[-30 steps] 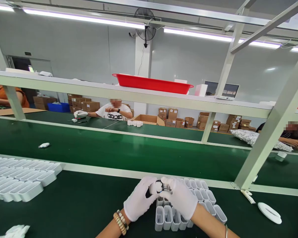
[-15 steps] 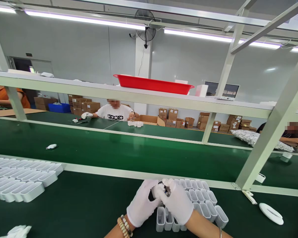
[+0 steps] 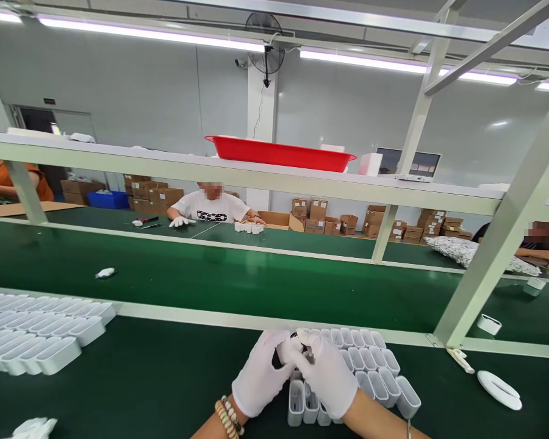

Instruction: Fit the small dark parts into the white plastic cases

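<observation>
Both my hands wear white gloves and meet at the lower middle. My left hand (image 3: 260,375) has its fingers curled around a small white part with dark bits (image 3: 285,351). From the other side, the fingers of my right hand (image 3: 328,373) close on the same part. The gloves cover most of it, so its exact kind does not show. Under and beside my right hand stand rows of open white plastic cups (image 3: 408,396), oblong and upright; my right hand hides some. Dark pieces show inside a few front cups.
More white cups (image 3: 59,356) stand in rows at the left. A green belt (image 3: 256,283) runs behind a pale rail, carrying a small white piece (image 3: 105,273) and a white ring-like piece (image 3: 489,324). A slanted post (image 3: 489,250) and white oval piece (image 3: 498,390) are at right. A co-worker sits opposite.
On the belt, the small white piece and the white ring-like piece have shifted right. Across the table, the co-worker's gloved hand has moved right. My hands stay almost in place around the part.
</observation>
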The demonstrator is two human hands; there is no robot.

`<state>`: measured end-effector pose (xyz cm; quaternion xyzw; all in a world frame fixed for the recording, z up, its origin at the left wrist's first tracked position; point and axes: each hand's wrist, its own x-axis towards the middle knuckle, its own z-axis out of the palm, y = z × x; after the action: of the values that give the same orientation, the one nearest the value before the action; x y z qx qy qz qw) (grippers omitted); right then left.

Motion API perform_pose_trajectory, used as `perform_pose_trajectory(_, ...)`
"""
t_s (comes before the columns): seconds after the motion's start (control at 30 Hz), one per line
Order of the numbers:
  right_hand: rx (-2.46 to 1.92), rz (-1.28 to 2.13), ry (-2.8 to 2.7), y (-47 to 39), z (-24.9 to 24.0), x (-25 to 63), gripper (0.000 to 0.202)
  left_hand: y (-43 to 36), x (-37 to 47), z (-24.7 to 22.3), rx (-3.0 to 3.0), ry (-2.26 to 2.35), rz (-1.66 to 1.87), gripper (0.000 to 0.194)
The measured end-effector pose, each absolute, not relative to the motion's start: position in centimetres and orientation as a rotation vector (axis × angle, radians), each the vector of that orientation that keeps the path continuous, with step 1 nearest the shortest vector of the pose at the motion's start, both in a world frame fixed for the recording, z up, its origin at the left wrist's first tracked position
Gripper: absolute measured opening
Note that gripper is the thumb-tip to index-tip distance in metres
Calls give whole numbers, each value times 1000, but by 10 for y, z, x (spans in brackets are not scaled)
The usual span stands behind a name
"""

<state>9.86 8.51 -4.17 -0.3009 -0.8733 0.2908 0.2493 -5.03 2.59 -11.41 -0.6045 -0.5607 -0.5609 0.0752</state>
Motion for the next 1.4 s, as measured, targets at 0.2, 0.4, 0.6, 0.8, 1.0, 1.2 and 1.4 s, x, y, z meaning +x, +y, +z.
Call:
perform_pose_trajectory(0.2, -717, 765, -2430, 79, -30, 101, 14, 28, -56, -121, -1820, -1615, -1672, 41)
perform_pose_trajectory(0.4, -767, 732, -2519, 79, -36, 101, 35, 26, -56, -119, -1813, -1571, -1651, 40)
perform_pose_trajectory(0.6, -759, 797, -2491, 76, -33, 101, 43, 25, -52, -111, -1792, -1585, -1691, 36)
perform_pose_trajectory(0.8, -864, 895, -2458, 79, -13, 106, 61, 26, -51, -113, -1814, -1713, -1601, 37)
perform_pose_trajectory(1.0, -850, 750, -2562, 81, -11, 110, 59, 26, -52, -114, -1855, -1694, -1559, 36)
perform_pose_trajectory(1.2, -813, 931, -2492, 89, -18, 111, 55, 26, -50, -111, -1834, -1672, -1560, 30)
perform_pose_trajectory(1.4, -874, 852, -2510, 93, -19, 111, 57, 23, -47, -106, -1916, -1673, -1527, 30)
